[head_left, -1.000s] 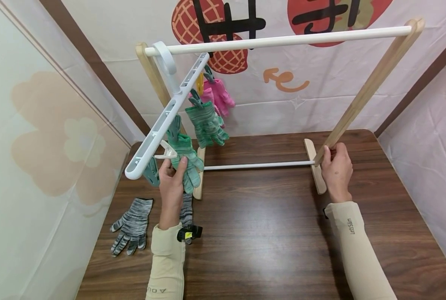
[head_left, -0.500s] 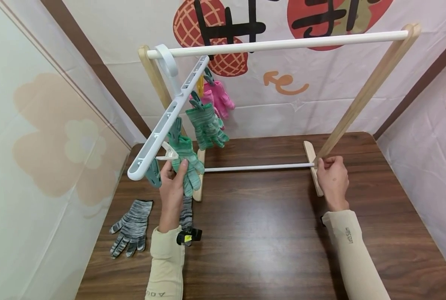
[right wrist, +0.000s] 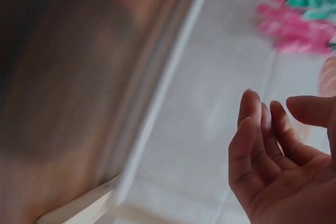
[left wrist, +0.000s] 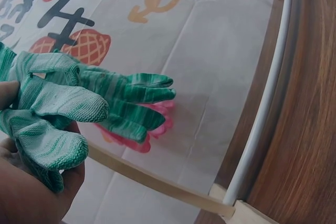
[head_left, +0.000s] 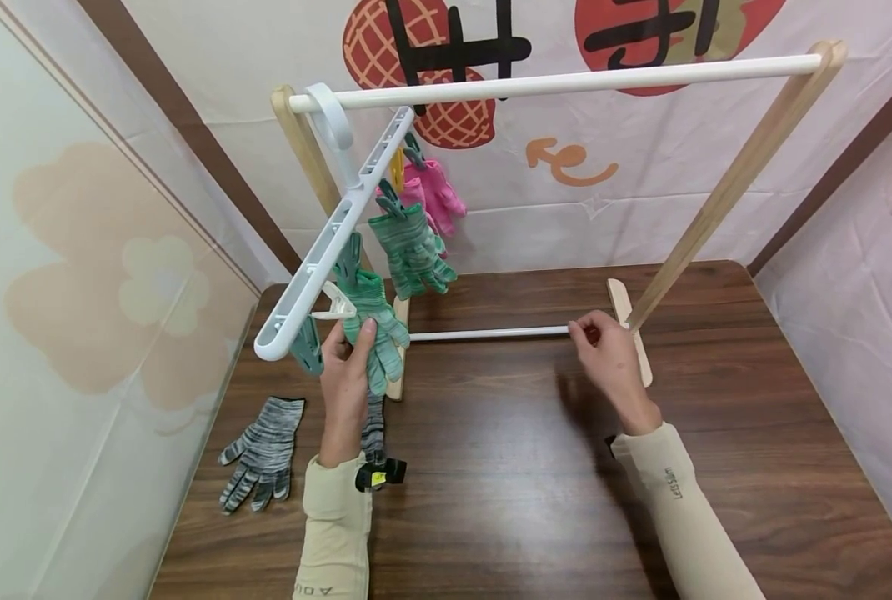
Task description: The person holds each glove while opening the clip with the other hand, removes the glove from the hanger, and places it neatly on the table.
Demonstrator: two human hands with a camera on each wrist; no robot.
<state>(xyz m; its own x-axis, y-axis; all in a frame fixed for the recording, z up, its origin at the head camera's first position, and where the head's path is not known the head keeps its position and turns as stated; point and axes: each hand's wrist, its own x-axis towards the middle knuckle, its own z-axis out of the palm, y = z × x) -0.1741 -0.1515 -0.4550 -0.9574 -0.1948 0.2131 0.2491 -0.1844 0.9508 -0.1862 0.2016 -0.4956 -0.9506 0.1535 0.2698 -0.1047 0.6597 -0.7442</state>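
My left hand [head_left: 344,387] pinches a green striped knit glove [head_left: 371,304] between thumb and fingers; the glove's fingers [left wrist: 68,103] fill the left of the left wrist view. A dark teal clothespin [head_left: 349,257] clips that glove's cuff below a pale blue hanger [head_left: 296,304], and a white clothespin [head_left: 335,302] sits at its near edge. Farther along hang another green glove [head_left: 410,248] and pink gloves [head_left: 438,196]. In the head view my right hand [head_left: 613,362] is over the right end of the lower rod; in the right wrist view its fingers [right wrist: 252,150] are loosely bent, holding nothing.
The hanger hooks over the white top bar [head_left: 566,82] of a wooden-legged rack, near its left end. A lower white rod [head_left: 491,333] joins the feet. Grey striped gloves lie on the table: one at left [head_left: 266,450], another [head_left: 373,425] partly behind my left wrist.
My right hand has left the rack's right leg and moved left, its fingers now free of the wood. The left hand stays at the green glove, nearly still.
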